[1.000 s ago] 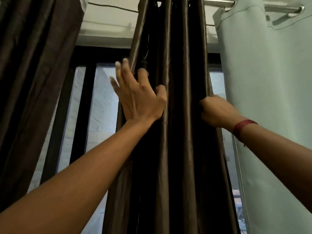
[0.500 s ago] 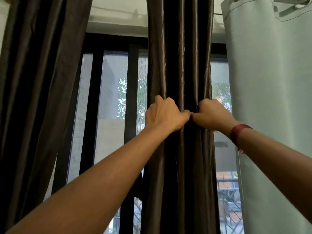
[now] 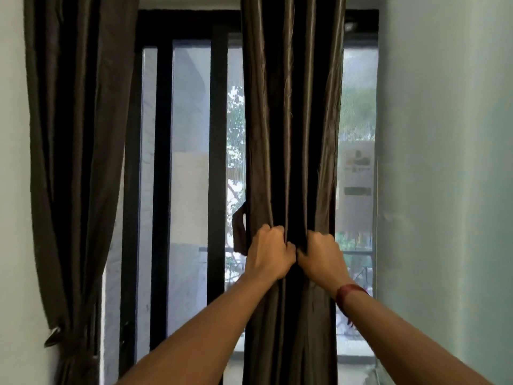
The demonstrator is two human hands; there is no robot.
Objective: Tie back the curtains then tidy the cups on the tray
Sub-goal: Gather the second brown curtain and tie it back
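A dark brown curtain (image 3: 288,134) hangs gathered into a narrow bunch in front of the window. My left hand (image 3: 268,254) grips the bunch from its left side and my right hand (image 3: 322,255) grips it from the right, knuckles nearly touching. A dark fabric loop (image 3: 239,232) sticks out just left of the bunch, above my left hand. A second brown curtain (image 3: 75,162) hangs at the left, cinched by a tie-back (image 3: 69,348) near its bottom. No tray or cups are in view.
A black-framed window (image 3: 218,134) with vertical bars fills the middle. A pale green curtain (image 3: 444,190) hangs at the right. A pale wall strip (image 3: 12,190) runs down the left edge.
My left hand went from spread open to gripping the curtain. Both hands have slid down the bunched curtain, side by side, and the view has tipped downward.
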